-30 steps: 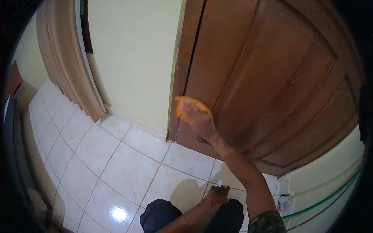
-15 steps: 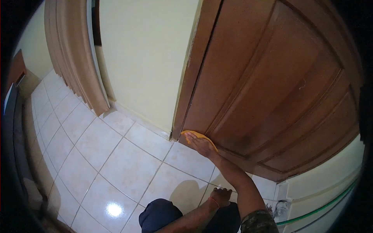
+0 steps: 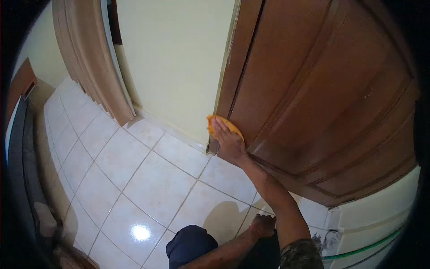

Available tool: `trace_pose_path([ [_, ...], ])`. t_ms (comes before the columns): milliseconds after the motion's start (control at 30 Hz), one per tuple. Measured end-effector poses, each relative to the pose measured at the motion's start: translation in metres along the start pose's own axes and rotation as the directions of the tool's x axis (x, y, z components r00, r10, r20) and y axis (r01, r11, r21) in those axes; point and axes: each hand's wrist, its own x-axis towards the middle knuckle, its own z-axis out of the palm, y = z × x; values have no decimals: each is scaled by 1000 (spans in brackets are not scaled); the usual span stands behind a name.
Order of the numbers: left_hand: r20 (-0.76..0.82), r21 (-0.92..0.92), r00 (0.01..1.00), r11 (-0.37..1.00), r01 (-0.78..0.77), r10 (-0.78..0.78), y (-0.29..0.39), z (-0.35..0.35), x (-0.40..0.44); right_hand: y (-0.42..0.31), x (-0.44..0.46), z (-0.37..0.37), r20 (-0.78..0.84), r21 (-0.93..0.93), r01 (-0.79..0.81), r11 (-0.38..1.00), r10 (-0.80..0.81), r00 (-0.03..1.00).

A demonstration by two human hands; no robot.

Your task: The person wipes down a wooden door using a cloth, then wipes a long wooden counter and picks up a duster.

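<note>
My right hand [image 3: 229,141] presses an orange cloth [image 3: 233,128] flat against the lower left part of a brown wooden door [image 3: 286,89], by its frame [image 3: 238,67]. The cloth's edges show above and beside my fingers. My left hand [image 3: 264,224] rests over my knee, its fingers curled in, with a thin red band at the wrist. Whatever may be inside its fingers is hidden.
Pale wall [image 3: 174,62] stands left of the door frame. A tan curtain [image 3: 89,58] hangs at the upper left, above white floor tiles [image 3: 156,188]. A green hose or cable [image 3: 363,249] runs along the lower right. Dark furniture [image 3: 24,166] lines the far left.
My right hand and the cloth first went down to the door's bottom corner, then came back up a little along the frame. My left hand stays near my knee. The view has shifted slightly.
</note>
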Motion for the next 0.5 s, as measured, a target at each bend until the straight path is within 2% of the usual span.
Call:
trace_pose_path([
  [67, -16, -2, 1000, 1000, -20, 20, -6, 3, -4, -17, -29, 27, 140, -181, 154, 971, -130, 982],
  [100, -7, -1, 1000, 1000, -13, 13, -9, 5, -5, -26, -45, 44, 135, -175, 151, 973, -128, 982],
  [167, 1, 2, 1000, 1000, -16, 16, -16, 18, -4, -39, -84, 82, 173, -422, 274, 864, -220, 960],
  [233, -225, 64, 965, 990, -126, 137, -35, 46, -3, -52, -145, 159, 157, -458, 287, 841, -242, 958],
  [267, -229, 68, 962, 988, -138, 150, -33, 39, -6, -47, -162, 179, 141, -484, 305, 820, -271, 952],
  [300, -107, 73, 993, 996, -47, 55, -26, 26, -13, -37, -158, 163, 145, -494, 305, 814, -269, 952],
  [333, 15, 92, 999, 995, 45, -46, -22, 13, -15, -27, -158, 144, 210, -408, 369, 835, -307, 928],
  [367, 15, 91, 999, 995, 36, -38, -19, 6, -12, -21, -155, 118, 274, -310, 427, 850, -350, 896],
  [433, 69, 18, 995, 998, 65, -66, -12, -3, -7, -7, -132, 56, 297, -340, 439, 832, -348, 889],
  [500, 83, 27, 996, 999, 39, -42, -10, -5, -4, 13, -108, 17, 323, -371, 459, 807, -351, 879],
])
